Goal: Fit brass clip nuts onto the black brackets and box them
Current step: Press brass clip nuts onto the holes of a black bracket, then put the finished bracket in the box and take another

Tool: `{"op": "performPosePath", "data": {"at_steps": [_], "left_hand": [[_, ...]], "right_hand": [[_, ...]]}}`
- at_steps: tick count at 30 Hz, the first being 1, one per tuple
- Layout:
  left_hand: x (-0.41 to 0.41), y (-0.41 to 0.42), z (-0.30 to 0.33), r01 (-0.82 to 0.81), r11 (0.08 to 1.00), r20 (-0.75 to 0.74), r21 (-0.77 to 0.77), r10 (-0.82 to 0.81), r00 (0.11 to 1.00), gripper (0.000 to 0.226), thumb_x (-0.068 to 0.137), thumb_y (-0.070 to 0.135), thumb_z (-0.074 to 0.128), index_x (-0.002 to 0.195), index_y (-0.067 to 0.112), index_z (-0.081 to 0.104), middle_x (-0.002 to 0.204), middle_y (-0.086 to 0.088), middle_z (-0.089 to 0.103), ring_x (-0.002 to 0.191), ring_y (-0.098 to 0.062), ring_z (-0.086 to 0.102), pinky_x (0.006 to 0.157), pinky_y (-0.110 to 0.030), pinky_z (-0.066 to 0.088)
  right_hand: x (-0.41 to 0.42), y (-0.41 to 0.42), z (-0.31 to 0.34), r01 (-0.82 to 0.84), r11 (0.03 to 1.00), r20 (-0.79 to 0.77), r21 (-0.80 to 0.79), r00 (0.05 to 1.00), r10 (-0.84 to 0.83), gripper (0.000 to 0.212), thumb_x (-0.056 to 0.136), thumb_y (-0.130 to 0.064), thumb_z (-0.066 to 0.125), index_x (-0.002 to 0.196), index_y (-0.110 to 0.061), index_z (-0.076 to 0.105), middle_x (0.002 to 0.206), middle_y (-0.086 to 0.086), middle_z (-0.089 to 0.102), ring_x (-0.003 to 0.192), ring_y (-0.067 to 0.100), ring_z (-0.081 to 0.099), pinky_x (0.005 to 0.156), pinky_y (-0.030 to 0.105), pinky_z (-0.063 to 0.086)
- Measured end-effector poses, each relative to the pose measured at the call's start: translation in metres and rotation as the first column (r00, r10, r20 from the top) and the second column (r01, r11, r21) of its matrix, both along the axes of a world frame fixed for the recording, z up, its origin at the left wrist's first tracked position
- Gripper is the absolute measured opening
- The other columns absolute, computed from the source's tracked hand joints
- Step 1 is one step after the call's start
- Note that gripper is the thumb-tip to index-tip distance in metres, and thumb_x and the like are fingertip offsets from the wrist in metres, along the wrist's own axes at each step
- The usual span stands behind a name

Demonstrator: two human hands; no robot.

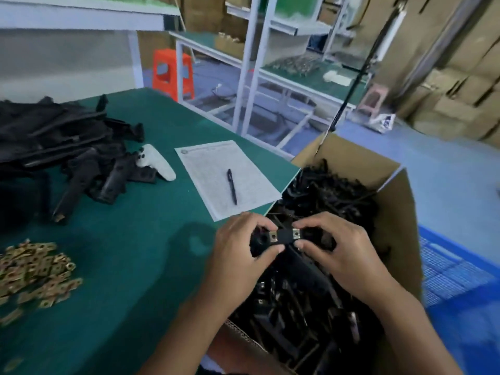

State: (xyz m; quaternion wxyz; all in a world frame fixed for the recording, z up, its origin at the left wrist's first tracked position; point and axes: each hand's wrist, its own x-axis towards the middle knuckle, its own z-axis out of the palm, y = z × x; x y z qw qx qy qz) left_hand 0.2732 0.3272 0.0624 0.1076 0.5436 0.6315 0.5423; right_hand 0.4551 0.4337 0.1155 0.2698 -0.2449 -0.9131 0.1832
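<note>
Both hands hold one black bracket over the open cardboard box. My left hand grips its left end and my right hand pinches its right end. Two brass clip nuts sit on the bracket, one near each thumb. The box is filled with several black brackets. A heap of loose brass clip nuts lies on the green table at the left. A pile of black brackets lies at the table's back left.
A printed sheet with a black pen lies near the table's right edge. A white part rests beside the bracket pile. A blue crate stands right of the box. An orange stool and metal racks stand behind.
</note>
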Motion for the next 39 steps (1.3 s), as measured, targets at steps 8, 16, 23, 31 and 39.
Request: {"op": "performPosePath", "data": {"at_steps": [8,16,23,31,39], "left_hand": [[-0.026,-0.033,-0.03,-0.078,0.976,-0.12,-0.202,0.055,0.991,0.038,0.088,0.053,0.063,0.123,0.041,0.056,0.121,0.029,0.058,0.116,0.009,0.047,0.104,-0.015,0.025],[-0.124,-0.181,-0.045,-0.608,0.766,0.033,-0.209,0.627,0.778,0.02,0.094,0.055,0.05,0.096,0.043,0.066,0.101,0.031,0.065,0.097,0.006,0.062,0.08,-0.012,0.046],[-0.16,-0.297,-0.069,-0.925,0.293,-0.029,-0.242,0.951,0.309,0.017,0.101,0.042,0.053,0.088,0.041,0.064,0.087,0.016,0.066,0.088,-0.016,0.063,0.07,-0.027,0.036],[-0.161,-0.311,-0.083,-0.963,0.169,0.025,-0.209,0.986,0.168,0.022,0.1,0.038,0.054,0.081,0.04,0.064,0.082,0.008,0.071,0.083,-0.024,0.066,0.076,-0.045,0.052],[-0.159,-0.31,-0.073,-0.968,0.213,0.072,-0.132,0.976,0.205,0.038,0.087,0.063,0.037,0.081,0.037,0.064,0.08,0.007,0.071,0.082,-0.023,0.065,0.072,-0.041,0.051]], "right_hand": [[-0.009,0.016,-0.025,0.031,0.994,0.024,-0.107,0.999,-0.028,0.009,0.087,-0.039,0.069,0.097,-0.038,0.069,0.11,-0.026,0.064,0.107,-0.003,0.062,0.089,0.008,0.041],[-0.143,-0.019,-0.05,-0.291,0.922,-0.02,-0.256,0.955,0.295,0.008,0.079,-0.045,0.072,0.078,-0.046,0.064,0.103,-0.025,0.067,0.098,-0.004,0.065,0.083,0.009,0.041],[-0.303,-0.078,-0.083,-0.403,0.809,0.023,-0.427,0.89,0.456,0.021,0.089,-0.05,0.07,0.084,-0.035,0.056,0.09,-0.013,0.066,0.083,-0.003,0.06,0.071,0.011,0.042],[-0.431,-0.107,-0.098,-0.157,0.824,0.246,-0.544,0.909,0.336,0.038,0.094,-0.046,0.066,0.128,-0.034,0.054,0.119,0.0,0.062,0.1,0.022,0.063,0.084,0.042,0.055],[-0.399,-0.117,-0.102,-0.28,0.931,-0.154,-0.235,0.956,0.249,0.021,0.094,-0.005,0.066,0.108,-0.021,0.063,0.103,-0.008,0.058,0.092,0.005,0.058,0.075,0.008,0.038]]}}
